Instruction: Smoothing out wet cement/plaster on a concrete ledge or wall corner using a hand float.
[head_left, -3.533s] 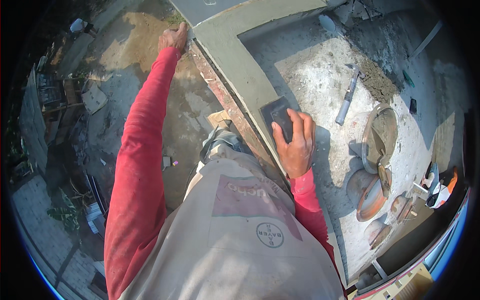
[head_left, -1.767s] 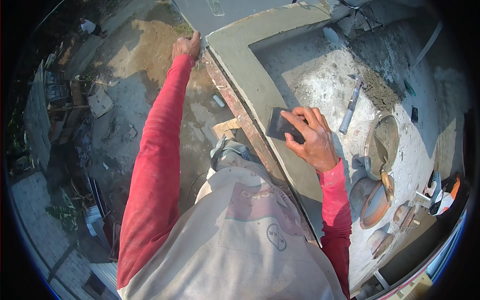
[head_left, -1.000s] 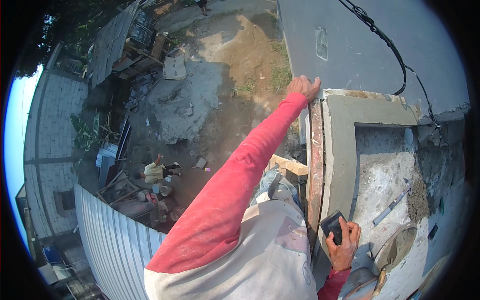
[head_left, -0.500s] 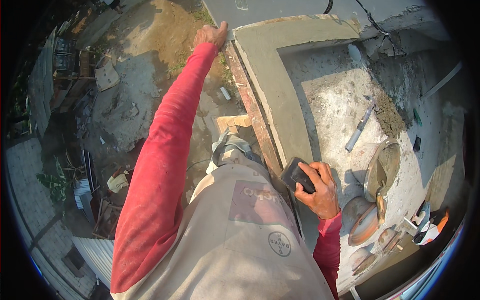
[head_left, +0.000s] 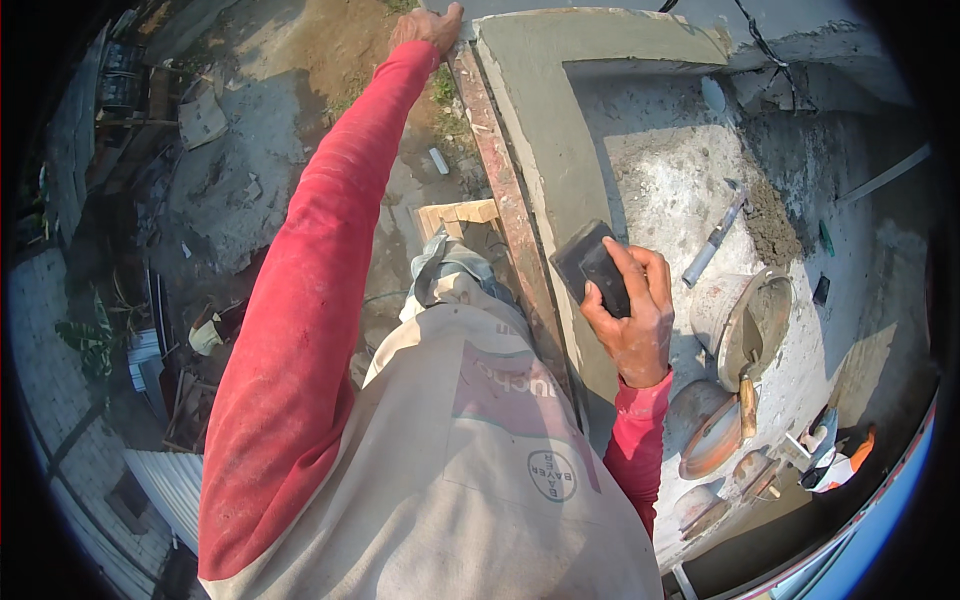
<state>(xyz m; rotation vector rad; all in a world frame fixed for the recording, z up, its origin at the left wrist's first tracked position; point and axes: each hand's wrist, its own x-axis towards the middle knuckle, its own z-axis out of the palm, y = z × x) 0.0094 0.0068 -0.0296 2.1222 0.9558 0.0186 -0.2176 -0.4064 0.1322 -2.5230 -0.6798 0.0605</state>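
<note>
My left hand [head_left: 428, 30], at the top centre, grips the corner edge of the plastered ledge. My right hand [head_left: 630, 310] is closed on a black rectangular block [head_left: 580, 255], which lies against the grey plastered band [head_left: 555, 150] of the ledge, right of the middle. A paint-flecked reddish board [head_left: 485, 140] runs along the band's outer edge. Just right of my right hand, on the rough pale surface, are a hammer [head_left: 710, 245] and a round pan of mortar [head_left: 770, 310] with a wooden-handled trowel [head_left: 747, 405] in it.
A mortar heap [head_left: 772, 220], reddish round vessels [head_left: 705, 450] and black cables [head_left: 760, 45] are at the right. Left of my body is a drop to the ground [head_left: 250, 120], with timber pieces [head_left: 445, 215], a person in pale yellow [head_left: 205, 335] and corrugated sheeting [head_left: 155, 480].
My head has swung left and back. In the last half second my right hand, with the block, has moved forward along the band; my left hand stays on the corner.
</note>
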